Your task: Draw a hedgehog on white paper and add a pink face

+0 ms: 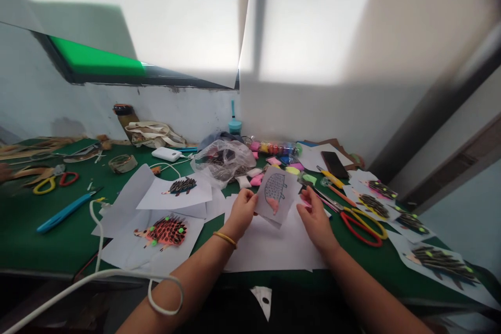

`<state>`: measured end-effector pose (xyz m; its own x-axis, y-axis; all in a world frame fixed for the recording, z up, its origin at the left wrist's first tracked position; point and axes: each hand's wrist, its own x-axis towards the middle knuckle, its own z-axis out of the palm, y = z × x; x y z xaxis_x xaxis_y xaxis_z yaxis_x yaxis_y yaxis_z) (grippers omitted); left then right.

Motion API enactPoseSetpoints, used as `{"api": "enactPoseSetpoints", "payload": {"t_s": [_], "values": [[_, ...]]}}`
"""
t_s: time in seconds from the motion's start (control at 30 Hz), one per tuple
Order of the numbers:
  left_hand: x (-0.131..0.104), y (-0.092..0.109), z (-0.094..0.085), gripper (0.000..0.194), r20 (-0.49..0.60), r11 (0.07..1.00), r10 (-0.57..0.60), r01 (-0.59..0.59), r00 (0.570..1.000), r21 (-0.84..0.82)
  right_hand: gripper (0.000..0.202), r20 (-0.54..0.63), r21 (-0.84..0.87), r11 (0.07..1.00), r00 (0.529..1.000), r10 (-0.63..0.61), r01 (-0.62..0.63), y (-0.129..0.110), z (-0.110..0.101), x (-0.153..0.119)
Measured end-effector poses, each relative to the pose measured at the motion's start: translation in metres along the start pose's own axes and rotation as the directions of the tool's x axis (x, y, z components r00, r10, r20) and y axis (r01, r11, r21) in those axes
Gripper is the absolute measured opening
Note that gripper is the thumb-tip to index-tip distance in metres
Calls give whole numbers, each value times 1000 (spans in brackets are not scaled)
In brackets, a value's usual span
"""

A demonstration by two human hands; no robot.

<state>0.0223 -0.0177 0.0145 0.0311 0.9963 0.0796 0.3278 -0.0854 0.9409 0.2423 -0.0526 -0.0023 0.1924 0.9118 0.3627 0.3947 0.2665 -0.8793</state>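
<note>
My left hand [242, 210] pinches the left edge of a small sheet of paper [288, 193] between thumb and fingers. On the sheet is a printed hedgehog outline with a pink patch at its lower end, tilted on its side. My right hand [315, 217] hovers just right of the sheet, fingers loosely bent and apart, with nothing visible in it. Beneath both hands lie white sheets [266, 250] on the green table. Red-and-yellow scissors [362, 224] rest just right of my right hand.
Finished hedgehog pictures lie at the left [166, 232] and right [442, 263]. Behind are a plastic bag [225, 159], pink clay packets [257, 180], a phone [334, 165] and a white power bank [167, 154]. A white cable [113, 273] crosses the front left; a blue cutter [66, 213] lies further left.
</note>
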Motion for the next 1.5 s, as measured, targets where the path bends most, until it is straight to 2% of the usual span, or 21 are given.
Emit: {"api": "enactPoseSetpoints", "payload": {"t_s": [0.03, 0.1, 0.13, 0.2, 0.27, 0.37, 0.47, 0.57, 0.63, 0.73, 0.8, 0.9, 0.97, 1.07, 1.13, 1.2, 1.23, 1.3, 1.4, 1.5], "values": [[-6, 1, 3, 25, -16, 998, -14, 13, 1000, -67, 68, 107, 63, 998, 994, 20, -27, -5, 2, 0], [-18, 2, 9, 33, -39, 976, -44, 35, 998, -214, 63, 338, 174, 979, 940, 44, -108, -16, 8, -2], [-23, 2, 12, 37, -47, 904, -99, 70, 994, -421, 60, 418, 214, 961, 906, 71, -175, -22, 12, -3], [-30, 2, 17, 42, -24, 756, -157, 104, 987, -647, 56, 475, 270, 912, 867, 152, -308, -34, 19, -5], [-34, 0, 19, 43, 4, 667, -168, 117, 986, -735, 52, 473, 339, 859, 859, 196, -382, -43, 24, -6], [-34, -3, 18, 42, 25, 653, -194, 148, 981, -742, 46, 458, 409, 821, 868, 193, -399, -52, 25, -5], [-31, -7, 16, 44, 17, 682, -175, 134, 984, -719, 46, 484, 383, 843, 860, 164, -376, -53, 21, -6], [-28, -13, 14, 42, -1, 726, -115, 84, 993, -682, 44, 485, 267, 897, 853, 191, -352, -43, 17, -8], [-26, -16, 13, 41, 25, 758, -119, 107, 993, -643, 45, 438, 194, 918, 868, 234, -346, -31, 15, -7], [-24, -17, 7, 47, 69, 814, -126, 143, 990, -563, 39, 388, 219, 911, 888, 247, -349, -16, 10, -4], [-22, -14, -1, 51, 61, 851, -112, 127, 992, -509, 36, 375, 191, 923, 894, 247, -335, -11, 6, 0], [-17, -7, -14, 53, -62, 882, -77, 40, 995, -469, 31, 323, 13, 975, 924, 206, -222, -11, 1, 3], [-15, -1, -22, 51, -106, 877, -91, 29, 990, -480, 28, 324, -163, 981, 933, 155, -107, -13, 0, 3], [-15, 8, -27, 47, -45, 854, -104, 65, 994, -517, 30, 387, -388, 921, 914, 119, 44, -16, 2, -1], [-17, 11, -24, 45, 21, 843, -102, 98, 995, -529, 34, 369, -418, 899, 929, 36, 131, -17, 4, -4], [-21, 12, -19, 45, 72, 845, -86, 111, 994, -523, 36, 282, -326, 932, 957, -64, 159, -19, 4, -5], [-23, 11, -16, 45, 85, 855, -74, 107, 994, -508, 37, 236, -244, 960, 969, -75, 134, -22, 3, -5], [-26, 9, -11, 45, 89, 887, -52, 87, 995, -453, 42, 225, -40, 999, 974, -4, 13, -30, 2, -5], [-31, 7, -4, 44, 75, 919, -34, 61, 997, -389, 39, 395, 235, 948, 912, 109, -215, -46, 5, -9], [-37, 9, 1, 42, 96, 901, -26, 65, 995, -429, 35, 499, 363, 844, 848, 181, -394, -60, 11, -15]]}}
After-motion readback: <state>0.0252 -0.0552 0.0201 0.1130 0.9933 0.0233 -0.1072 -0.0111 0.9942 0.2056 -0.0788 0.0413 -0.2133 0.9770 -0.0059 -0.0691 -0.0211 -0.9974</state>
